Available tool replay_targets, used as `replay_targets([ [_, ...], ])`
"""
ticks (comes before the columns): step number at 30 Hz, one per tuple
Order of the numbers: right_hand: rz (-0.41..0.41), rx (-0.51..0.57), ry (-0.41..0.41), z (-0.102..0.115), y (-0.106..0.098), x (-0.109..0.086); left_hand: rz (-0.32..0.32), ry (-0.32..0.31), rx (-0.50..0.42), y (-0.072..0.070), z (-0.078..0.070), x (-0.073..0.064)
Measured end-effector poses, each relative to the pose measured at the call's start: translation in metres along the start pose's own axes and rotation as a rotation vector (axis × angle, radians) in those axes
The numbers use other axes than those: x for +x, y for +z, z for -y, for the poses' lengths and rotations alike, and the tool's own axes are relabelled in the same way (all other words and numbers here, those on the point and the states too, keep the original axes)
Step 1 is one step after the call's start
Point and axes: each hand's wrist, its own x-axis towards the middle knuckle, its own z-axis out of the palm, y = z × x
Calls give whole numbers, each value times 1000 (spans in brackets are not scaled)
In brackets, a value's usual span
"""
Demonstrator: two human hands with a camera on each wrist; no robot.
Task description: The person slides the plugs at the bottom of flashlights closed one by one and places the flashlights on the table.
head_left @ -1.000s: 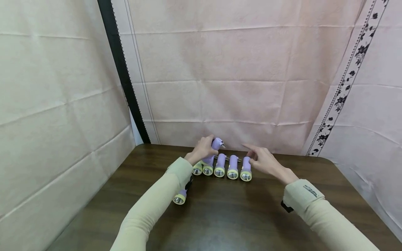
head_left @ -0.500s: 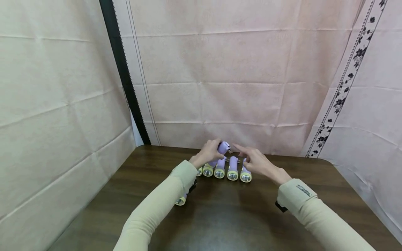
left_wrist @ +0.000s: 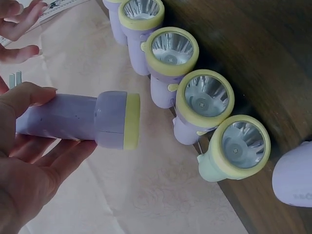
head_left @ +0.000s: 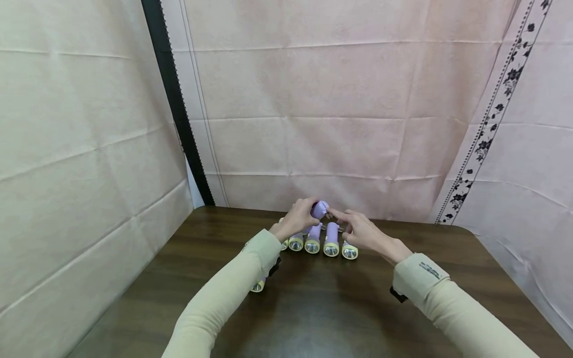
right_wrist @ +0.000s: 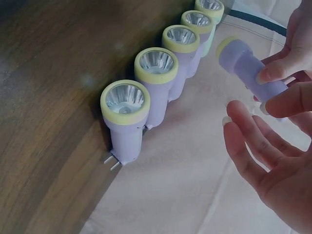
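My left hand [head_left: 296, 219] grips a purple flashlight [left_wrist: 73, 117] with a yellow rim, held raised behind the row. Two metal plug prongs [left_wrist: 15, 79] stick out of its tail. Beside that tail is my right hand [head_left: 361, 231], its index fingertip right at the flashlight's end and its other fingers loosely bent, as the right wrist view shows. Several more flashlights [right_wrist: 126, 131] stand side by side in a row below the hands, lenses toward me. Most are purple; the one at the left end is a mint green flashlight [left_wrist: 213, 163].
Another purple flashlight [left_wrist: 295, 178] lies apart, nearer on the left, partly hidden by the left sleeve in the head view. The brown wooden table [head_left: 313, 318] ends just behind the row. Pale cloth [head_left: 335, 99] hangs behind and at both sides.
My left hand has moved right with the flashlight. My right hand has come left, away from over the right-end flashlight, so its index finger meets the held one's tail.
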Motion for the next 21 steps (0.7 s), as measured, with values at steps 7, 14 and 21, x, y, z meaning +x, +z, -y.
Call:
replay_targets([
  [7,17,17,-6,2,-3,1,-16,18,28,0,0,-1],
  [14,1,46,-28,1,-1,3,-11,29,24,-1,-2,-2],
  [21,-2,52,-16,0,-1,3,-11,32,10,-1,-5,-3],
])
